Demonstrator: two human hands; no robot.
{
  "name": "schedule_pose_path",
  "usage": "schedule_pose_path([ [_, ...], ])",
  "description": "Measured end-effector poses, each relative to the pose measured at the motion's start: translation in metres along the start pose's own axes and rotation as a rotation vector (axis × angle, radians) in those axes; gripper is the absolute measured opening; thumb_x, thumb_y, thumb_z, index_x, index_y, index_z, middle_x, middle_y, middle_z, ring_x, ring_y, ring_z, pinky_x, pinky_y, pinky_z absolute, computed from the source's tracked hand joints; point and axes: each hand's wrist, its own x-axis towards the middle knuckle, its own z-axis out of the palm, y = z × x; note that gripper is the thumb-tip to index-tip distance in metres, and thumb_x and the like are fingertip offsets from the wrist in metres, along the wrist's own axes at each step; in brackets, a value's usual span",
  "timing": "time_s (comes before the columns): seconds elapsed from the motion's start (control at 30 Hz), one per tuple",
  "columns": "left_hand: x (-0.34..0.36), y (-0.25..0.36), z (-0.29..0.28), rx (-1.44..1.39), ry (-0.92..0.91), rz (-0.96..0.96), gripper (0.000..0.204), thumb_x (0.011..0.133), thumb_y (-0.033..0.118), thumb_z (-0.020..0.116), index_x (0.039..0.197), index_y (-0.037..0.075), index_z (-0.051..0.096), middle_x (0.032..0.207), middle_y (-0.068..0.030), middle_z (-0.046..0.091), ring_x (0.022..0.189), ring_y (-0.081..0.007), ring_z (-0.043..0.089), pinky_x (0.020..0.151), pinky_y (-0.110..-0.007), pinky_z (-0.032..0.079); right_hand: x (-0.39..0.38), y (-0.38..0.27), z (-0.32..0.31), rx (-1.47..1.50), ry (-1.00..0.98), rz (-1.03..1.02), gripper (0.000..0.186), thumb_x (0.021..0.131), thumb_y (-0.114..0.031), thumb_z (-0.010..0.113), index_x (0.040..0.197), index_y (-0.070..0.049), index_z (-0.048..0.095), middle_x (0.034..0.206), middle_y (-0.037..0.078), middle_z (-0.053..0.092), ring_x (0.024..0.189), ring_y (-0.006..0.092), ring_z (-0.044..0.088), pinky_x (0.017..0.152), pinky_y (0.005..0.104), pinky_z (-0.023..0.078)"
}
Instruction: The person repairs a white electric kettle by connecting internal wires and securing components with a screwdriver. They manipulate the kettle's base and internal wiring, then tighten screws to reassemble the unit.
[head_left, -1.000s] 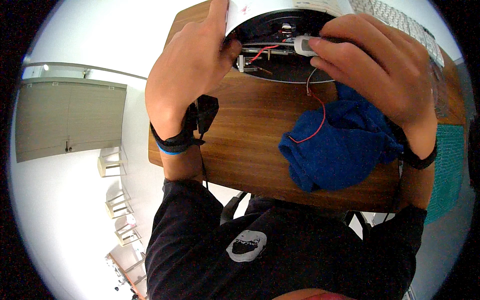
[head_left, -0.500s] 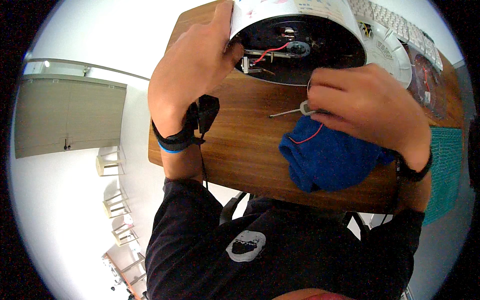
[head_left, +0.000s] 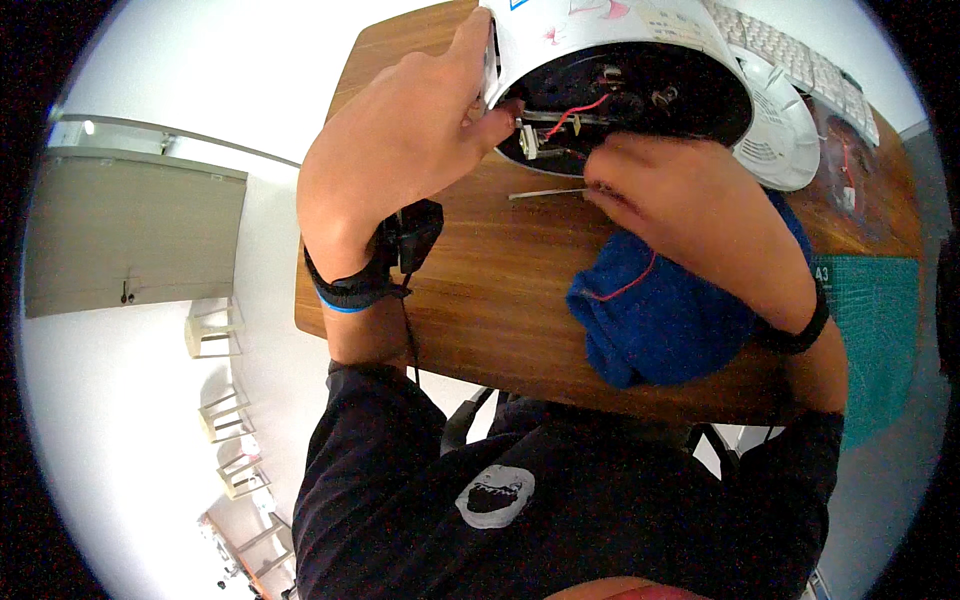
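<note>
A white cylindrical housing (head_left: 560,45) lies on its side at the far edge of the table, its open black interior facing me. Inside are a red wire (head_left: 580,115) and a small metal-and-white fitting (head_left: 530,142) near the lower left rim. My left hand (head_left: 400,140) grips that left rim, with the thumb at the fitting. My right hand (head_left: 690,185) is closed at the lower front of the opening. From its fingers a small screwdriver (head_left: 545,193) points left; its handle is hidden. Another red wire (head_left: 630,285) hangs below my right hand over a blue cloth (head_left: 665,320).
A round white vented cover (head_left: 785,150) leans beside the housing at right. Behind it are a white keyboard (head_left: 795,55) and a clear bag (head_left: 850,170) with a red wire. A green cutting mat (head_left: 875,340) lies at right. A black box-shaped device (head_left: 418,230) with a cable sits by my left wrist.
My right hand has moved left and away from me with the screwdriver, up to the housing's opening. The housing has shifted slightly right, with my left hand still on its rim.
</note>
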Motion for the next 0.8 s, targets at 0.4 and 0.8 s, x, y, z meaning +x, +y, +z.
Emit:
schedule_pose_path([
  [0.4, 0.002, 0.005, -0.003, -0.006, -0.017, 0.022, 0.077, 0.094, 0.012, 0.066, 0.152, -0.013, 0.022, 0.103, -0.0288, 0.071, 0.091, -0.0430, 0.072, 0.082, -0.048, 0.058, 0.046, 0.012, 0.008, 0.004, 0.346, 0.101, 0.015, 0.093, -0.023, 0.069, 0.097, -0.010, 0.070, 0.074, 0.016, 0.069, 0.067, 0.0361, 0.070, 0.060, 0.0456, 0.059],
  [0.8, -0.016, 0.023, -0.015, 0.135, -0.034, 0.056, 0.074, 0.097, 0.019, 0.064, 0.147, -0.020, 0.026, 0.097, -0.0275, 0.072, 0.090, -0.0402, 0.073, 0.080, -0.046, 0.059, 0.049, 0.006, 0.007, -0.119, 0.318, 0.256, 0.022, 0.089, -0.033, 0.072, 0.088, -0.011, 0.076, 0.074, 0.014, 0.071, 0.066, 0.0351, 0.071, 0.059, 0.0461, 0.059],
])
